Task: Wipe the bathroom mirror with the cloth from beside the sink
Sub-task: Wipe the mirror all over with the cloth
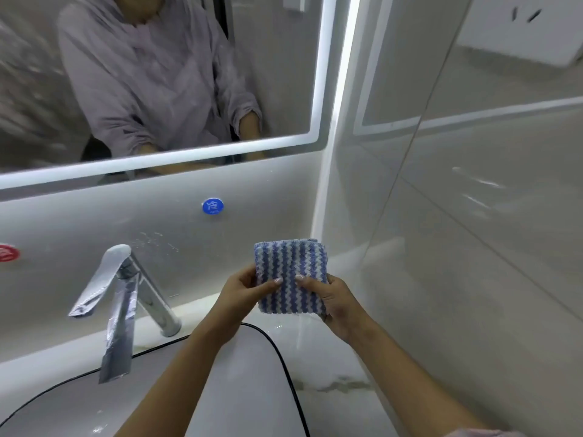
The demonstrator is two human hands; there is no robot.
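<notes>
Head view: striped cloth point(290, 275) folded, held upright over bench point(334, 361), right of sink point(279, 348). Left grip point(243, 294) pinches its left edge, right grip point(334, 301) its right edge, thumbs on front. Stripes run vertical. Mirror point(284, 74) lies up and left of cloth, well apart. I judge left grip slightly nearer. Wiping not yet begun.

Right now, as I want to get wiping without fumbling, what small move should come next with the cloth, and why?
Probably raise the cloth up and to the left, toward the mirror. The left hand and the right hand both pinch it, thumbs on its striped front, so the grip looks settled; but it is held low, beside the faucet and below the glass, touching neither.
</notes>
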